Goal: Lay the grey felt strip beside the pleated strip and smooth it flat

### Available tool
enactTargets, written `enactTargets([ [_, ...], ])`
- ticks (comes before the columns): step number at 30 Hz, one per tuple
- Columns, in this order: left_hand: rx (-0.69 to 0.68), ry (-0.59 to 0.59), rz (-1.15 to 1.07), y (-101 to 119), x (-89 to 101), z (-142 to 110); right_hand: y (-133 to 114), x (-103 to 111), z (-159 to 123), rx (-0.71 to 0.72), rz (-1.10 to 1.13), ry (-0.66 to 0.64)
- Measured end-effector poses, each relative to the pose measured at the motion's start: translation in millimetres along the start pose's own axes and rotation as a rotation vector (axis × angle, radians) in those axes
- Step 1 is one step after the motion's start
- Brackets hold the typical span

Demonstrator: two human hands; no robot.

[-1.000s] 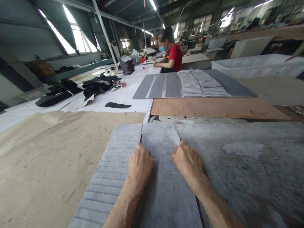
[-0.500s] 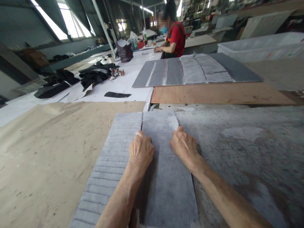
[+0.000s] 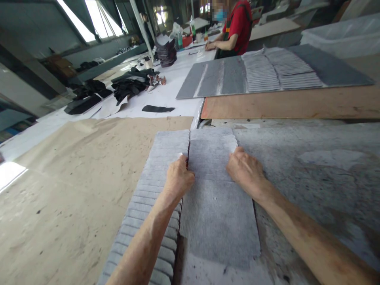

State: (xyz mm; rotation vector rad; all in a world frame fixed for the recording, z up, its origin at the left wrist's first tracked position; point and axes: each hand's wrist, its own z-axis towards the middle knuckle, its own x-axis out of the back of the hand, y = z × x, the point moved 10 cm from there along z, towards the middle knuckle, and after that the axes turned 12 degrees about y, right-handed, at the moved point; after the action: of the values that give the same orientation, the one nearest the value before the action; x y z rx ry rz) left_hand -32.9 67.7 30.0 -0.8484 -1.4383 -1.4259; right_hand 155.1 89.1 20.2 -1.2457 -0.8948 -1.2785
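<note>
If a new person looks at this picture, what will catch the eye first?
Probably the two bare hands: the left hand and the right hand at opposite edges of a grey cloth sheet, in the middle. Next, the row of overlapping grey strips just left of it. Farther back, a person in a red shirt leans over the white table.

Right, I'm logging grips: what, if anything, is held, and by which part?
The right hand grips a smooth grey sheet by its right edge; the left hand is at its left edge, its hold unclear.
</note>
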Motion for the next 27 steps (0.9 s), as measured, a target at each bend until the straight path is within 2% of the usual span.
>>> enactTargets([
  [5, -0.026, 0.105, 0.06, 15.2, 4.2, -18.1, 1.0, 3.3, -2.2, -0.016, 0.019, 0.012],
  [9, -0.142, 0.367, 0.279, 33.1, 15.1, -39.3, 1.1, 6.2, -2.4, -0.021, 0.027, 0.039],
  [11, -0.259, 0.434, 0.297, 46.9, 9.5, -49.1, 1.0, 6.5, -2.4, -0.019, 0.028, 0.044],
  [14, -0.45, 0.392, 0.228, 67.8, -11.7, -60.7, 1.2, 6.1, -2.3, -0.012, 0.026, 0.055],
  [16, -0.503, 0.32, 0.183, 75.0, -26.0, -64.9, 2.5, 5.7, -2.0, -0.015, 0.023, 0.07],
  [19, -0.482, 0.252, 0.154, 76.0, -37.2, -66.0, 4.3, 5.2, -2.5, -0.028, 0.021, 0.1],
  [22, -0.455, 0.234, 0.15, 74.6, -38.9, -65.1, 3.8, 9.1, -5.8, -0.048, 0.012, 0.135],
  [24, -0.449, 0.229, 0.147, 74.5, -38.4, -64.6, 2.9, 17.0, -8.5, -0.053, -0.004, 0.157],
  [27, -0.438, 0.215, 0.137, 74.7, -38.0, -63.9, 10.0, 40.5, -8.2, -0.065, -0.042, 0.214],
])
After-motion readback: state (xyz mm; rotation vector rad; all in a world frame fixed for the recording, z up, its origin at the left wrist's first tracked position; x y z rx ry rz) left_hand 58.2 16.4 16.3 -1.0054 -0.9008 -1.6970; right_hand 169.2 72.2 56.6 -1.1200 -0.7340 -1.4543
